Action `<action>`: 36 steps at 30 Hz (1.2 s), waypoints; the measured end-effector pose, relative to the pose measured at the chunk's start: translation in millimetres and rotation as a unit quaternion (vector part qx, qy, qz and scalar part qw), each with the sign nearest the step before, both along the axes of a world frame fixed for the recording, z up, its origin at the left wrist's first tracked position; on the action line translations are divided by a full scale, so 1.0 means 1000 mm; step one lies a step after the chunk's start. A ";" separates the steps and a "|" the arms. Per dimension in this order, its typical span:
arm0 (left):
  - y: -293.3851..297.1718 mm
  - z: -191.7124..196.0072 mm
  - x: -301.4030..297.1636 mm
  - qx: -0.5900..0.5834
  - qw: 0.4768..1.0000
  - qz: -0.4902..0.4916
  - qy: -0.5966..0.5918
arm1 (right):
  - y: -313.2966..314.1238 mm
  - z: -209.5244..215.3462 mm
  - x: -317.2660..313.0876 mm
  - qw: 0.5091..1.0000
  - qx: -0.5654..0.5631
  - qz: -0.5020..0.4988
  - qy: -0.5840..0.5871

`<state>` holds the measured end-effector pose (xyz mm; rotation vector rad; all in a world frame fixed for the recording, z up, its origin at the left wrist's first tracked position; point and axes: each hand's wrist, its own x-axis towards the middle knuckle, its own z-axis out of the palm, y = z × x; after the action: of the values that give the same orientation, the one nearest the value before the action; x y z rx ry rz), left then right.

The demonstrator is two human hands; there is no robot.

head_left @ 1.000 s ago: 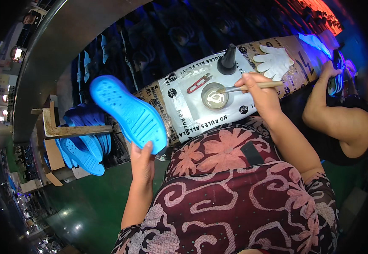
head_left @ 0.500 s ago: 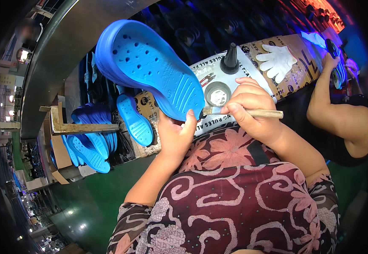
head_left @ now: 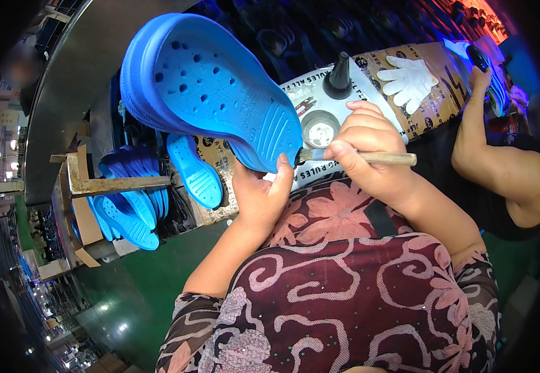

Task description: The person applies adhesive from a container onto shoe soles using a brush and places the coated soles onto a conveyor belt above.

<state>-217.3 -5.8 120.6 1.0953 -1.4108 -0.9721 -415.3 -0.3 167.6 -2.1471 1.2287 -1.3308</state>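
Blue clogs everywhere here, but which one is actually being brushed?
The big blue clog held up in the left hand, sole facing the camera. The brush in the right hand meets its heel edge; the other blue shoes sit stacked at the left, untouched.

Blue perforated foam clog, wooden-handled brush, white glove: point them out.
blue perforated foam clog (head_left: 220, 87), head view, middle of its sole
wooden-handled brush (head_left: 388, 158), head view, on the handle
white glove (head_left: 410, 78), head view, palm

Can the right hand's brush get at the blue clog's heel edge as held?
Probably yes. The left hand holds the blue clog up, sole toward the person, and the brush in the right hand has its bristles right at the heel edge, nothing between.
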 end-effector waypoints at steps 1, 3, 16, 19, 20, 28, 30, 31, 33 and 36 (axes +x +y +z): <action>0.001 0.000 -0.001 0.000 1.000 0.003 0.006 | -0.001 -0.001 0.001 1.000 0.001 0.000 0.000; 0.001 0.001 -0.001 0.000 1.000 0.006 0.013 | -0.003 -0.003 0.004 0.999 -0.026 -0.006 0.029; 0.001 -0.003 -0.002 -0.050 0.999 -0.004 0.013 | 0.005 -0.001 0.004 0.998 -0.029 0.010 0.053; 0.001 -0.002 -0.001 -0.065 0.998 -0.015 0.018 | 0.007 -0.001 -0.001 0.999 -0.026 -0.001 0.035; 0.001 -0.002 -0.001 -0.066 0.997 -0.023 0.017 | 0.007 0.000 -0.001 0.999 -0.025 0.000 0.034; -0.002 -0.009 -0.001 -0.101 0.995 -0.014 0.011 | 0.008 0.002 0.006 0.998 -0.036 0.011 0.053; -0.003 -0.010 0.000 -0.116 0.993 -0.020 -0.007 | 0.008 0.004 0.002 0.999 -0.028 0.016 0.042; -0.003 -0.012 0.000 -0.113 0.993 -0.016 0.007 | 0.007 0.004 0.001 0.999 -0.019 0.015 0.043; -0.002 -0.012 -0.002 -0.109 0.994 -0.012 0.021 | 0.005 0.007 -0.002 0.999 -0.005 0.020 0.039; -0.002 -0.010 -0.006 -0.098 0.993 -0.007 0.065 | 0.000 0.005 0.004 0.999 -0.034 0.014 0.031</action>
<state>-223.2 -8.3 110.9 0.8640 -1.3760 -0.8785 -411.7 0.0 172.8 -2.2598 1.1880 -1.3220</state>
